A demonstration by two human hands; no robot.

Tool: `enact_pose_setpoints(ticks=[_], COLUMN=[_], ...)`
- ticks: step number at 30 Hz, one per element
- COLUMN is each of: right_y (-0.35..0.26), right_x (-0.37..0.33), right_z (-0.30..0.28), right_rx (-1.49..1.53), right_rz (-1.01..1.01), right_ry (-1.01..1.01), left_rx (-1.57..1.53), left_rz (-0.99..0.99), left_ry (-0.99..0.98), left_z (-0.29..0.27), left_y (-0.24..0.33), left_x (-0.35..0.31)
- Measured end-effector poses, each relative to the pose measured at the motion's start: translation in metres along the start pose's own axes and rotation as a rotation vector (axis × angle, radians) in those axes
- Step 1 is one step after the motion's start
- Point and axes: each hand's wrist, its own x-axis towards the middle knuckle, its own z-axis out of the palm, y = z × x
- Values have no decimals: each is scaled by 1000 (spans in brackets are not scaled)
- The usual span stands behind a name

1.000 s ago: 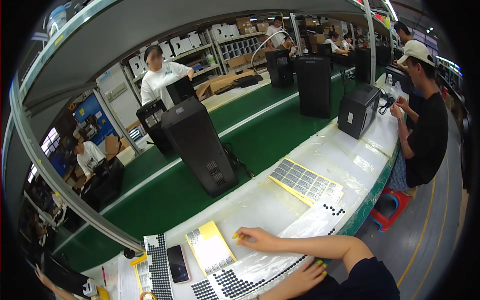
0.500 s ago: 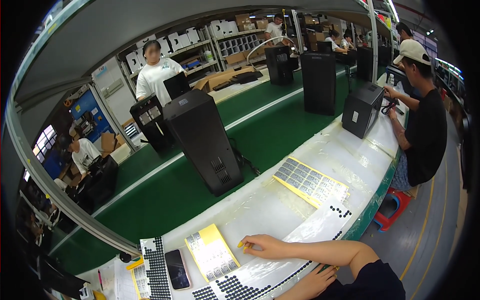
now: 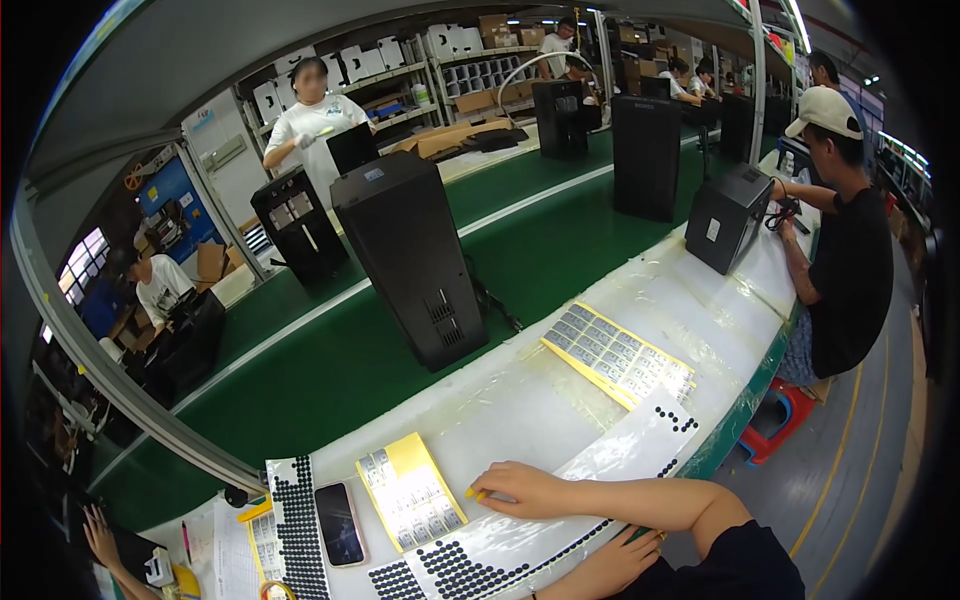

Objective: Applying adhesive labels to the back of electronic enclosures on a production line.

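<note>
At the lower centre of the frame, the right hand [image 3: 515,490] overlaps a white sheet of black round dots [image 3: 510,542], fingers curled narrow; whether they pinch anything, I cannot tell. The left hand [image 3: 612,565], fingers loosely outstretched, lies below the right forearm [image 3: 640,500]. Left of the right hand lie a yellow-backed label sheet [image 3: 411,492] and a smartphone [image 3: 341,525].

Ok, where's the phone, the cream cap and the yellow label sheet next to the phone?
Phone [image 3: 341,525]: head view, on its dark screen.
Cream cap [image 3: 829,110]: head view, on its crown.
Yellow label sheet [image 3: 411,493]: head view, on its bright middle.
</note>
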Motion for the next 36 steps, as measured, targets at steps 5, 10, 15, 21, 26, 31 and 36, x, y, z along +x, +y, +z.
enact_pose_setpoints(ticks=[5, 10, 15, 21, 26, 31, 36], right_y=[-1, -1, 1, 1, 0, 2, -6], right_x=[0, -1, -1, -1, 0, -1, 4], right_z=[-4, -2, 0, -1, -3, -2, 0], right_rx=[-31, -32, -19, -15, -45, -57, -37], right_rz=[-68, -79, -94, -96, -132, -132, -177], right_ry=[-5, -1, 1, -1, -8, -19, -81], left_rx=[-11, -15, -19, -41, -4, -2, 49], left_rz=[-2, -7, 7, 1, 10, -1, 60], left_ry=[-37, -25, -37, -25, 8, 50, 55], left_z=[3, 6, 2, 3, 0, 0, 6], left_y=[-1, -1, -1, -1, 0, -1, -2], left_x=[1, 0, -1, -1, 2, 2, -4])
